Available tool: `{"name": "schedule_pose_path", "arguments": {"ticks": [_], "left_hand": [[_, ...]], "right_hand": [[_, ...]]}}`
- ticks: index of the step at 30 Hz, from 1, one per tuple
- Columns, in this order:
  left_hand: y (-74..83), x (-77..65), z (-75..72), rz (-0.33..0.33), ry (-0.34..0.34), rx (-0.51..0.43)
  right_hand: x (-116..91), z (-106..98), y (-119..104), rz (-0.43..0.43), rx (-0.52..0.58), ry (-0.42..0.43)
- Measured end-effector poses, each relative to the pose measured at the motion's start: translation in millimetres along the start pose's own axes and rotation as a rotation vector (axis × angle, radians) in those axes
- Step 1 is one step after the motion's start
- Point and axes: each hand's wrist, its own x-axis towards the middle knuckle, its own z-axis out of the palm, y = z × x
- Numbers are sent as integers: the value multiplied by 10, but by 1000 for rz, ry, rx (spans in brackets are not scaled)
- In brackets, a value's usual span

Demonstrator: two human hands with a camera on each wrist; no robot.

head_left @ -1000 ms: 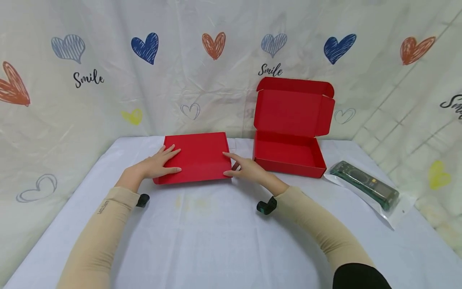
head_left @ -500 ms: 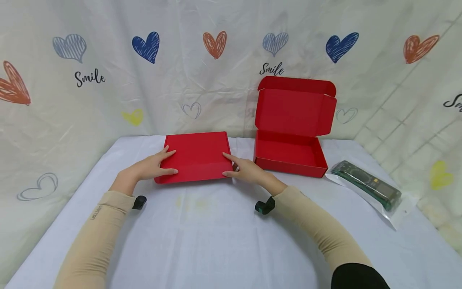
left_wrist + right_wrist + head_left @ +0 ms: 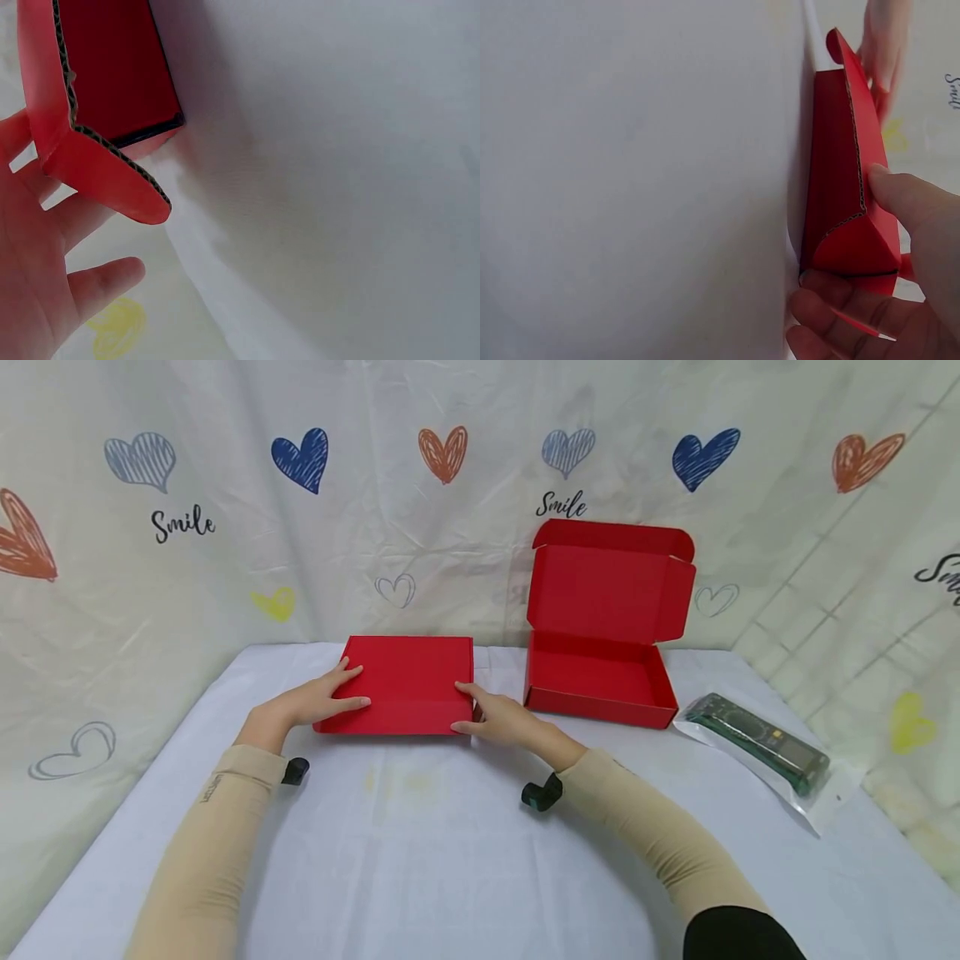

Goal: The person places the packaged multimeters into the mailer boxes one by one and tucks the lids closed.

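A red cardboard mailer box [image 3: 408, 672] lies at the back left of the table with its lid lowered. In the left wrist view, the lid's front flap [image 3: 45, 82] and its rounded ear [image 3: 112, 180] stand outside the box's front wall. My left hand [image 3: 311, 700] rests on the lid's left side with the fingers spread. At the right front corner, my right hand [image 3: 502, 718] grips the box: the thumb [image 3: 907, 195] lies on the lid and the fingers curl low by the side wall. Fingers beyond the lid are partly hidden.
To the right stands a second red box [image 3: 600, 681], its lid raised against the printed backdrop [image 3: 465, 543]. Beside it lies a clear plastic pouch [image 3: 765, 752] holding a dark green, device-like item. White cloth [image 3: 450, 860] covers the table.
The lowered-lid box has turned slightly, so its front edge is now level, and its right side has shifted left. My right hand moved left with it. My left hand drew back toward the lid's left edge.
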Motion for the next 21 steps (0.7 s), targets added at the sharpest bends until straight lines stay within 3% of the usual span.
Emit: {"name": "schedule_pose_path", "arguments": {"ticks": [14, 21], "left_hand": [[-80, 170, -40, 0, 16, -11], [-78, 164, -20, 0, 11, -10]], "right_hand": [[43, 48, -68, 14, -43, 25], [54, 86, -79, 16, -54, 21]]}}
